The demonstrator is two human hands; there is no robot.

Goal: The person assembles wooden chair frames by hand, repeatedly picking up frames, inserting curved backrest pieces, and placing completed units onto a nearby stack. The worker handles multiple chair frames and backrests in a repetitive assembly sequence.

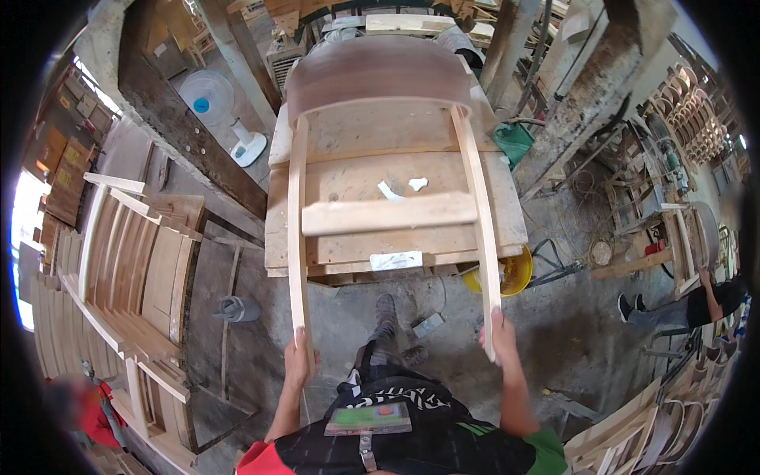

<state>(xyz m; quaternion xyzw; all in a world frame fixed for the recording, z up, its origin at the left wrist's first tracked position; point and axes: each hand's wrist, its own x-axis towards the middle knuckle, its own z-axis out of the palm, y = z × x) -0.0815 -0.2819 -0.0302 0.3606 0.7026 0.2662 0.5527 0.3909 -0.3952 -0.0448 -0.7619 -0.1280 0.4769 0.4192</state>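
Observation:
A wooden chair frame stretches out before me, with two long legs joined by a crossbar and a curved brown backrest at its far end. My left hand is closed round the near end of the left leg. Round the right leg's near end, my right hand is wrapped likewise. Beneath the far part of the frame is a wooden workbench. Small white scraps and a white label-like piece lie on or at the edge of the bench.
Stacked curved wooden parts stand at left, near a person in red. A white fan stands beyond a rusty post. A yellow bucket sits by the bench's right corner. Another person works far right.

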